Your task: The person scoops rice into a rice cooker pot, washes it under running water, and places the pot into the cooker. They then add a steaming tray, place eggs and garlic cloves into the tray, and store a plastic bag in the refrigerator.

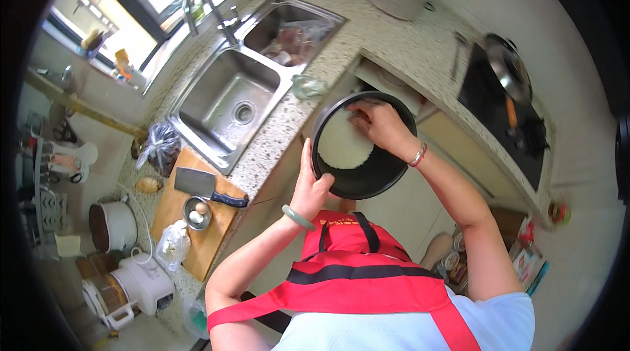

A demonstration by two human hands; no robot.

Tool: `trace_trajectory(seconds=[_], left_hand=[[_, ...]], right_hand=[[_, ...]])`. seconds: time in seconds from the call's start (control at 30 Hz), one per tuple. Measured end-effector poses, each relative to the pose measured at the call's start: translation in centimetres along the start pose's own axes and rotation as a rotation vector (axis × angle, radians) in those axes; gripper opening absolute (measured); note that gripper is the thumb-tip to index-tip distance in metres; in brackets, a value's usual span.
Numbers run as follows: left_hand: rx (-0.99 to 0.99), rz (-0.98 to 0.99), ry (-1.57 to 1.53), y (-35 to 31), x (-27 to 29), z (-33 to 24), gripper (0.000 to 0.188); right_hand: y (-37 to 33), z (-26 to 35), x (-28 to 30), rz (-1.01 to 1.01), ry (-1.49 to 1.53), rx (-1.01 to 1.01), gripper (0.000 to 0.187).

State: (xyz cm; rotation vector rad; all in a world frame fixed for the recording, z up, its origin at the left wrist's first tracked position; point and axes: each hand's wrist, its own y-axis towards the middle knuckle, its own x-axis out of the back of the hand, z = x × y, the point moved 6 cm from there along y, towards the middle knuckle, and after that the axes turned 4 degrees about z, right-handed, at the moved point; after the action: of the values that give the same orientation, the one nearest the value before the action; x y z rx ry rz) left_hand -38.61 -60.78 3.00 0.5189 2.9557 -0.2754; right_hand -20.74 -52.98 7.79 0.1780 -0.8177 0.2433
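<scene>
In the head view, I see the person's left hand part-closed at the near-left side of a round, black, deep pot, fingers along the outer wall and thumb at the rim. The pot is held tilted in front of the body, beside the speckled stone counter. The right hand reaches inside, fingers bent over the loose white rice grains; whether they pinch any, I can't tell. Small yellow lettering marks the red cloth apron, too blurred to read.
</scene>
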Motion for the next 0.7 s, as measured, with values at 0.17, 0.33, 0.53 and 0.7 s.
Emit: trace_trajectory(seconds=[0.17, 0.33, 0.53, 0.7], left_hand=[[-0.213, -0.167, 0.064, 5.8, 5.9, -4.3, 0.086], [0.014, -0.222, -0.357, 11.4, 11.6, -3.6, 0.069], [0.088, -0.279, -0.356, 14.9, 16.7, -4.6, 0.068], [0.174, -0.349, -0.373, 13.9, 19.2, -4.3, 0.072]], right_hand=[[9.3, 3.5, -0.6, -0.106, 0.048, 0.300, 0.018], [16.8, 4.7, -0.3, -0.108, 0.150, 0.280, 0.018], [24.8, 5.4, -4.0, -0.029, 0.116, 0.306, 0.016], [28.6, 4.8, -8.1, 0.171, 0.120, 0.338, 0.015]])
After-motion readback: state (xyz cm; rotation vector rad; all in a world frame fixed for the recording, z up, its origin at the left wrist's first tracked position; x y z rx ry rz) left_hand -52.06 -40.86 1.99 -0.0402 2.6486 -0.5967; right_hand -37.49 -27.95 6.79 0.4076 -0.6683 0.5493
